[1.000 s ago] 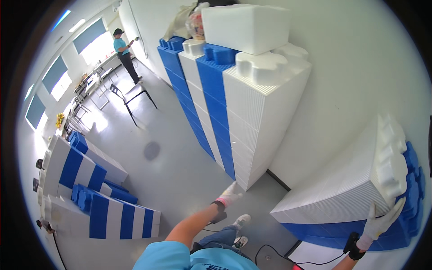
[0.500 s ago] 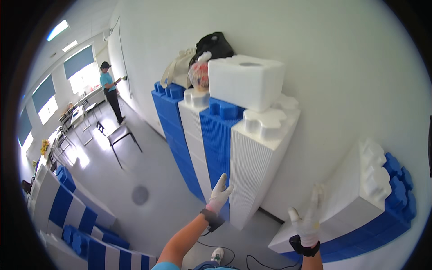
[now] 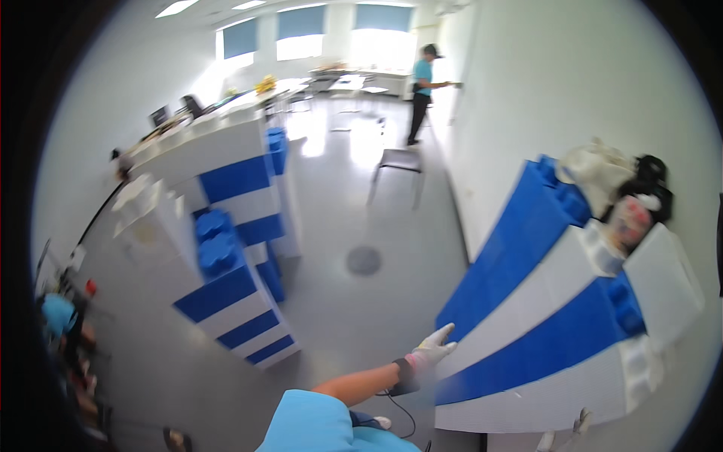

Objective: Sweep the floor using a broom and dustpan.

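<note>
My left hand, in a white glove with a dark band at the wrist, reaches forward with its fingers apart and holds nothing. It is nearest the lower side of a wall of big stacked building blocks in blue columns and white columns. Whether it touches them I cannot tell. At the lower edge only the gloved fingertips of my right hand show, apart, beside a white column. On top of the wall lie a white block, a black bag, a cream cloth bag and a clear bag with reddish contents.
Another blue-and-white block wall stands to the left, with a lower block stack before it. A chair is ahead. One person stands by the right wall, another at the left edge. A cable hangs near my wrist.
My view has swung left, so the block wall now lies at the right and the left-hand stacks show more fully. My right hand has nearly left the picture; my left hand stays open.
</note>
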A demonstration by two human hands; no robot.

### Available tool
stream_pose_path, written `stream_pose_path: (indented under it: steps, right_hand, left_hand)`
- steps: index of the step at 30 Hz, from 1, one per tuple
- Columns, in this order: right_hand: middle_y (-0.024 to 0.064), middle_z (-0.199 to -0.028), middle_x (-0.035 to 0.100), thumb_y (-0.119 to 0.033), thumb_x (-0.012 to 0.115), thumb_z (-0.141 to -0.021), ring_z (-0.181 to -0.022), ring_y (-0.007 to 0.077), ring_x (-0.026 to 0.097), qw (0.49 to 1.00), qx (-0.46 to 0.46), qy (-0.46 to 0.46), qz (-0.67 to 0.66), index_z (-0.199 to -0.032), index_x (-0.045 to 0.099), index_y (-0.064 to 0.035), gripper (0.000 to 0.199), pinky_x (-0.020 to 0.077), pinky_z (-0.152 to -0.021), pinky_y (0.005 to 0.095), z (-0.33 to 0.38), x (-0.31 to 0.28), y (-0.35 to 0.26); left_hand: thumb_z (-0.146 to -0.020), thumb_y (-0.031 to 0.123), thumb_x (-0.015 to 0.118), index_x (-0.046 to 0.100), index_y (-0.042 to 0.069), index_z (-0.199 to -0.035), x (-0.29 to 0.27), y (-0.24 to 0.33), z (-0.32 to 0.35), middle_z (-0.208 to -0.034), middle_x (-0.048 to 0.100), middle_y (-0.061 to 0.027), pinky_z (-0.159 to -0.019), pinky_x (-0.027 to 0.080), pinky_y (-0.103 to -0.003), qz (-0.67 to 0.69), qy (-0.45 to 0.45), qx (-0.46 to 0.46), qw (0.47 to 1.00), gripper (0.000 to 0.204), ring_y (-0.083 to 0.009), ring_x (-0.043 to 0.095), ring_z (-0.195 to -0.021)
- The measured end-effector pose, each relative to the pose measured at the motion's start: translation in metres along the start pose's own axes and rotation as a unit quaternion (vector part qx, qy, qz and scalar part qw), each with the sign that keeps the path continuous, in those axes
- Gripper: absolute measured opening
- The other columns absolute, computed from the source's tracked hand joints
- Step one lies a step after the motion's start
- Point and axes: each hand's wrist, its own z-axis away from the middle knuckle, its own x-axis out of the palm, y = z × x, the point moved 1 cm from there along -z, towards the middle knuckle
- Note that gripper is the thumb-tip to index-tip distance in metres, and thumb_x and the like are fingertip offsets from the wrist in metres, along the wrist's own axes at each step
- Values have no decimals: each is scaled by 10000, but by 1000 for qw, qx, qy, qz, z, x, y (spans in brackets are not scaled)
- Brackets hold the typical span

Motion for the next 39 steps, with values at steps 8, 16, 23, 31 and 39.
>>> stream_pose_path:
  steps: [8,16,23,31,39]
  right_hand:
    - [184,-1319,446,-84,584,-823,-1199,320,448,970,-59,-168,-163,-1372,323,5,614,370,-995,408,29,66,-47]
    - [181,-1321,435,-76,559,-816,-1190,302,438,917,32,-306,-252,-1391,297,-7,636,360,-1002,396,131,106,-96]
    - [156,-1306,440,-75,557,-853,-1139,245,448,838,169,-345,-388,-1401,261,-2,628,371,-969,348,128,166,-166]
    - [180,-1312,422,-117,536,-864,-1228,233,412,775,155,-430,-437,-1419,265,-105,618,328,-1020,355,108,353,-367]
    - [133,-1362,436,-503,522,-870,-1257,233,407,719,229,-514,-408,-1396,329,-93,694,292,-1046,332,97,521,-538]
  left_hand:
    - [-872,163,577,274,14,-1401,-204,-86,152,-1390,390,-166,-1055,317,-329,20,374,-22,927,628,-263,403,-1273]
    - [-877,105,558,294,-1,-1388,-317,-139,348,-1377,404,-171,-1050,319,-320,16,586,-105,803,585,-245,407,-1269]
    - [-922,160,514,308,-18,-1376,-396,-119,385,-1347,441,-152,-1039,330,-320,80,661,1,746,529,-229,433,-1242]
    - [-971,441,304,367,15,-1364,-558,-88,391,-1379,427,-97,-1073,265,-298,-70,727,-8,682,583,-230,394,-1259]
    - [-882,358,486,486,86,-1252,-596,-56,386,-1233,548,-107,-858,459,-412,-202,437,-85,872,459,-276,559,-1084]
